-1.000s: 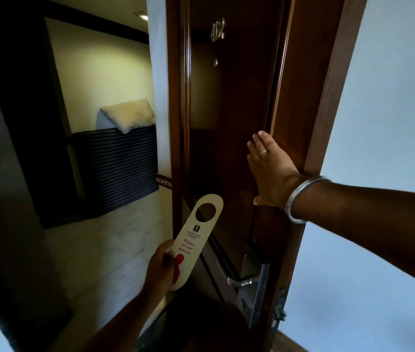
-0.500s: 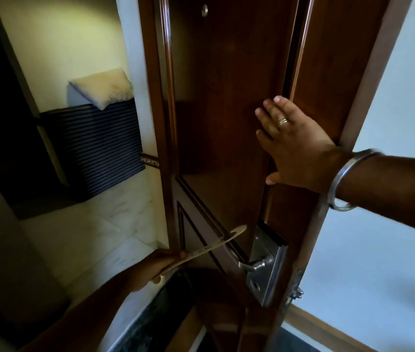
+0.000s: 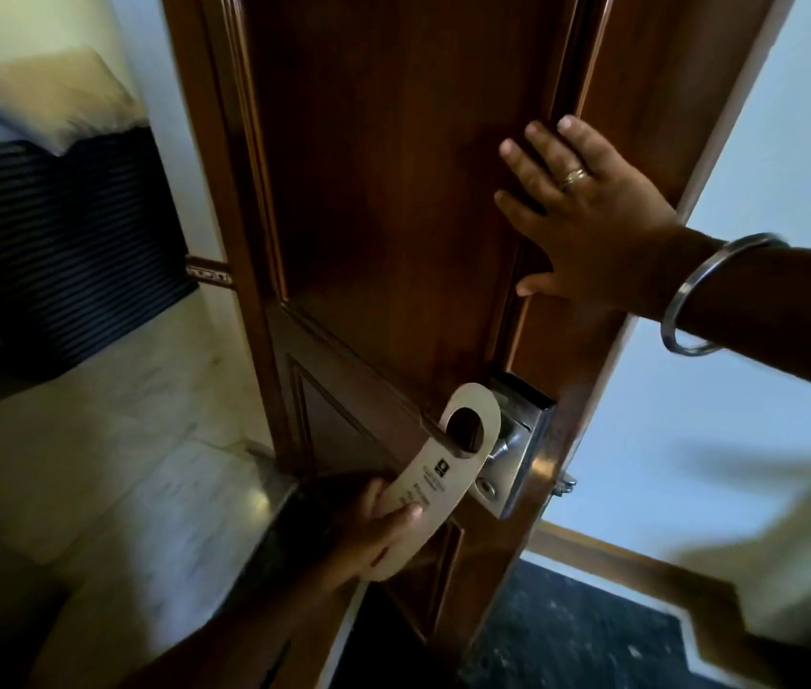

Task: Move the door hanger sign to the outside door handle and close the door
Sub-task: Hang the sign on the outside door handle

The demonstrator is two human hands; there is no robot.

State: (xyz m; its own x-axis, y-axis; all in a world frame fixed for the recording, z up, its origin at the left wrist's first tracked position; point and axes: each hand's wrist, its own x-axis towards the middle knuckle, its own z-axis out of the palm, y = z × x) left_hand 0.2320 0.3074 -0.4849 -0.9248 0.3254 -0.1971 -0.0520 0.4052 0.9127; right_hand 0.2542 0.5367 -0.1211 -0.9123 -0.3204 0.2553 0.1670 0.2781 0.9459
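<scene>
The left hand (image 3: 368, 529) pinches the lower end of 1 cream card door hanger sign (image 3: 436, 484), thumb on its printed face, fingers behind. The sign tilts up to the right, its round hole at the end of 1 silver metal lever handle (image 3: 498, 447); whether it is threaded on is unclear. The right hand (image 3: 587, 216), fingers spread, lies flat against 1 dark brown wooden door (image 3: 383, 191), which stands ajar. 1 ring and 1 steel bangle (image 3: 706, 295) show.

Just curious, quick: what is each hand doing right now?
Left hand: closed on the door hanger sign, near the handle.
Right hand: open, flat against the door.
</scene>
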